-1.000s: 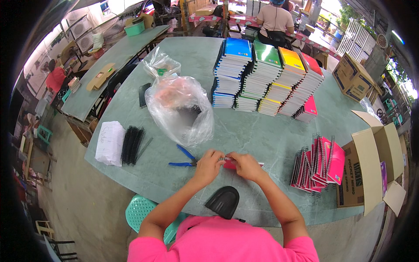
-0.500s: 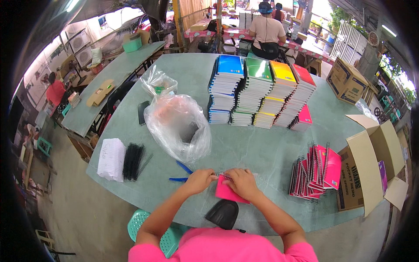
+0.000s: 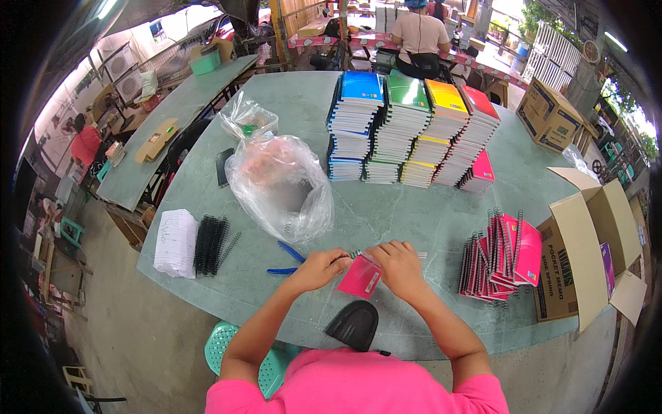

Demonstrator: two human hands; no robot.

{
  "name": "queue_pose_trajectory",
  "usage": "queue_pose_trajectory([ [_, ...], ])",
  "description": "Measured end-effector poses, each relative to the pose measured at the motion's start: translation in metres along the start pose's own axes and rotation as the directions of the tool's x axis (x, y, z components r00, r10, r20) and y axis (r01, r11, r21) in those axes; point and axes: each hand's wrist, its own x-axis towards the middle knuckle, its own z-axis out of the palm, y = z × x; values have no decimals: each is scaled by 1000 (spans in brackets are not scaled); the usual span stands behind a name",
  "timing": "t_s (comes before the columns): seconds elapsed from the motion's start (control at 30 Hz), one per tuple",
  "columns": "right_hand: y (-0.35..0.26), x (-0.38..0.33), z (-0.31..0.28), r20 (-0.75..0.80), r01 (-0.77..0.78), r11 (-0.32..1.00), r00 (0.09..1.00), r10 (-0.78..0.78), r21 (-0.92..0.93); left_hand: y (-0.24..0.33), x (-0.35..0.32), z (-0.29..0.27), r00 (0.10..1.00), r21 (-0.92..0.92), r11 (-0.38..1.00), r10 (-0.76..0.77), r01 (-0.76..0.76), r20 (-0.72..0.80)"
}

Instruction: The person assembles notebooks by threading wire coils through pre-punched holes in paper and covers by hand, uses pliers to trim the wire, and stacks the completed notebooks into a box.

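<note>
A small pink memo notebook (image 3: 359, 278) is between my hands at the near middle of the table, its bound edge facing away from me. My left hand (image 3: 323, 270) pinches the left end of that edge, where a dark spiral coil (image 3: 356, 254) shows. Over the upper right corner my right hand (image 3: 395, 268) is closed, its fingers bent on the notebook. A clear strip sticks out beyond the right fingers. Just left of my left hand lies a blue-handled hand tool (image 3: 290, 251), its head hidden.
Black spiral coils (image 3: 210, 245) lie beside a white paper-wrapped bundle (image 3: 176, 243) at left. A clear plastic bag (image 3: 279, 190) sits farther in. Stacked notebooks (image 3: 403, 131) stand at the back. Pink coiled notebooks (image 3: 500, 259) are piled at right by an open carton (image 3: 586, 248).
My right hand has shifted from the notebook's top to its upper right corner, uncovering more of the cover. The left hand keeps its pinch at the left end. The view has tilted slightly.
</note>
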Motion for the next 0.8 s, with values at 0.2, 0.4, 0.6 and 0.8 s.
queue_pose_trajectory([
  [0.2, 4, -5, 34, 118, -144, 985, 984, 133, 94, -29, 7, 9, 996, 84, 996, -3, 11, -89],
  [0.4, 11, 0, 39, 145, -194, 981, 971, 190, 14, -28, 7, 13, 999, -218, 976, -30, 19, -46],
  [0.6, 14, 10, 22, 211, -162, 986, 964, 164, -24, -7, 12, 12, 996, -13, 996, -86, 87, 30],
  [0.8, 4, 21, 6, 371, -223, 975, 904, 211, -10, -38, 22, 34, 997, -365, 930, -61, 37, -54],
])
